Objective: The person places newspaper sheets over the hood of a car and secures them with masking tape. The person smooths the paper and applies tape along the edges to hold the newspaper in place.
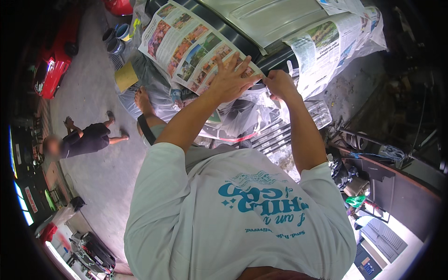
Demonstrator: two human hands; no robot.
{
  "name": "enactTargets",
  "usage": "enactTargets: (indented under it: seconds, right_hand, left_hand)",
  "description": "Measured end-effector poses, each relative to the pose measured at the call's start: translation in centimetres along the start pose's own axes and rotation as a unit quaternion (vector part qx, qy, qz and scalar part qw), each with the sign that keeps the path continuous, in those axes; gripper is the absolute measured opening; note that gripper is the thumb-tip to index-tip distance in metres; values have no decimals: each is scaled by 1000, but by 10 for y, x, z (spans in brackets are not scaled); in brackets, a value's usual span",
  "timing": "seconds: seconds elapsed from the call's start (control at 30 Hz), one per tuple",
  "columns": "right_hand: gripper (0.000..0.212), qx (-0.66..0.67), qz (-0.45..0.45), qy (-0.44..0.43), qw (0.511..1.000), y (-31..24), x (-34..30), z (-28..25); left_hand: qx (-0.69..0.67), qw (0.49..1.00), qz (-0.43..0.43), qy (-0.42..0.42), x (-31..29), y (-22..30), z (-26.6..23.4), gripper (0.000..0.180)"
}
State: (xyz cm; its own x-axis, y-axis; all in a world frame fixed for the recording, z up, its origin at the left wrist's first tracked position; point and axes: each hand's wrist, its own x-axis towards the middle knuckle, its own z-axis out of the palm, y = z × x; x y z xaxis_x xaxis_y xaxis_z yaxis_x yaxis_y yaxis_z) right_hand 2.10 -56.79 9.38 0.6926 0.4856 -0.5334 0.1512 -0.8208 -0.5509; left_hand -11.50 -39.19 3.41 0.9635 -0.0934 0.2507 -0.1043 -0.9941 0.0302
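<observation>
A sheet of newspaper (pixel 186 46) with colour photos lies along the dark glossy edge of a vehicle body (pixel 266 18). My left hand (pixel 233 78) rests on its lower right part, fingers spread and pressing flat. Close beside it, my right hand (pixel 280 85) is closed, its fingertips pinched together at the sheet's right corner. What sits between those fingers is too small to make out. To the right, a second newspaper (pixel 322 51) hangs over the body's edge. Crumpled clear plastic sheeting (pixel 240 114) spreads below my hands.
My bare foot (pixel 143 100) is on plastic-covered ground near a yellowish sheet (pixel 126 77). Several buckets (pixel 115 45) stand at upper left. Another person (pixel 86 140) stands on the concrete floor (pixel 100 186) at left, beyond which a red car (pixel 56 60) is parked. Metal bars (pixel 280 135) lie below the body.
</observation>
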Motion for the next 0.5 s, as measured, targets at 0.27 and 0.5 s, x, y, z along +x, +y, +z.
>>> enactTargets:
  seconds: [0.27,0.5]
  right_hand:
    - [24,51,-28,-72,996,9,17,-19]
    - [27,73,-66,-123,988,5,19,-34]
  left_hand:
    - [-32,999,-32,12,7,-5,13,61]
    - [-46,998,-51,14,6,-5,18,69]
